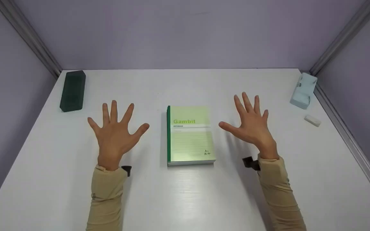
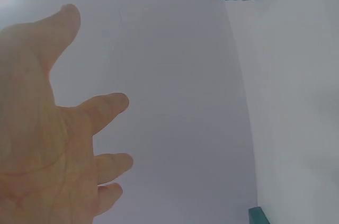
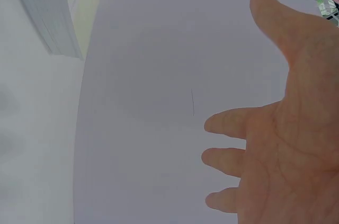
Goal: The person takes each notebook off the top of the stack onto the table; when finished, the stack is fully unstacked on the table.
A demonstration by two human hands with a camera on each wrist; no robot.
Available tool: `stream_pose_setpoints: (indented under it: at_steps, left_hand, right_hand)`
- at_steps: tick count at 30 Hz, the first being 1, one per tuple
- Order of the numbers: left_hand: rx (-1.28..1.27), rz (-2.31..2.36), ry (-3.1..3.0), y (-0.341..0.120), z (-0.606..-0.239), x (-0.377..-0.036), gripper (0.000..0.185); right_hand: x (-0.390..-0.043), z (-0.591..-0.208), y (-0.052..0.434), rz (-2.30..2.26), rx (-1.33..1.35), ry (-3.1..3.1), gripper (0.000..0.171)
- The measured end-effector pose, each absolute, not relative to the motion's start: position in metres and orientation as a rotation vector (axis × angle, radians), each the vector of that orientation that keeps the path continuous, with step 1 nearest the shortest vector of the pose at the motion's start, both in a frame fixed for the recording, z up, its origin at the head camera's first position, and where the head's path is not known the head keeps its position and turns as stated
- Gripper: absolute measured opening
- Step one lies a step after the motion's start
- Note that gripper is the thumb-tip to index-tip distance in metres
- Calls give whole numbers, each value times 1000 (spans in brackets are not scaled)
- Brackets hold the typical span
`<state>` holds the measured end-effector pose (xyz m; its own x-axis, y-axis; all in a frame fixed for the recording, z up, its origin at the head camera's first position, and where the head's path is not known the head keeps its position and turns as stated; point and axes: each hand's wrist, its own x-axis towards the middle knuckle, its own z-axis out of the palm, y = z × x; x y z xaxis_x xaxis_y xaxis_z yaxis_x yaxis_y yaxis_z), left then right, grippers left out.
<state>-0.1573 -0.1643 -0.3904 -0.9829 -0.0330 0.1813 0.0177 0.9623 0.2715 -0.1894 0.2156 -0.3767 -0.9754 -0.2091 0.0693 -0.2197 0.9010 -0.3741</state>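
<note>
We have the white table [image 1: 185,199] before us, walled in by lilac panels. At its middle lies the green notebook [image 1: 189,136], closed, cover up, spine to the left. Our left hand [image 1: 114,134] hovers just left of it and our right hand [image 1: 252,126] just right; both are spread wide, fingers straight, with no grip on anything and clear of the notebook. We judge this the starting pose, before any contact. At the far left sits a dark green block [image 1: 73,90], at the far right a pale blue stapler-like thing [image 1: 303,90], and near it a small white eraser [image 1: 312,120].
</note>
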Motion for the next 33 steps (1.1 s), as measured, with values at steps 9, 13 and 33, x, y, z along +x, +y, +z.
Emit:
stream_pose_setpoints:
  at_steps: [9, 13, 33]
  left_hand:
    - [-1, -426, -2946, -161, -392, -158, 83]
    - [-36, -511, -2968, -154, -396, -161, 81]
    - [-164, -1601, -2956, -83, -451, -176, 50]
  right_hand:
    - [-190, -379, 218, 681, 328, -3075, 97]
    - [-193, -386, 219, 892, 339, -3101, 91]
    - [-210, -455, 195, 2094, 134, -2921, 59]
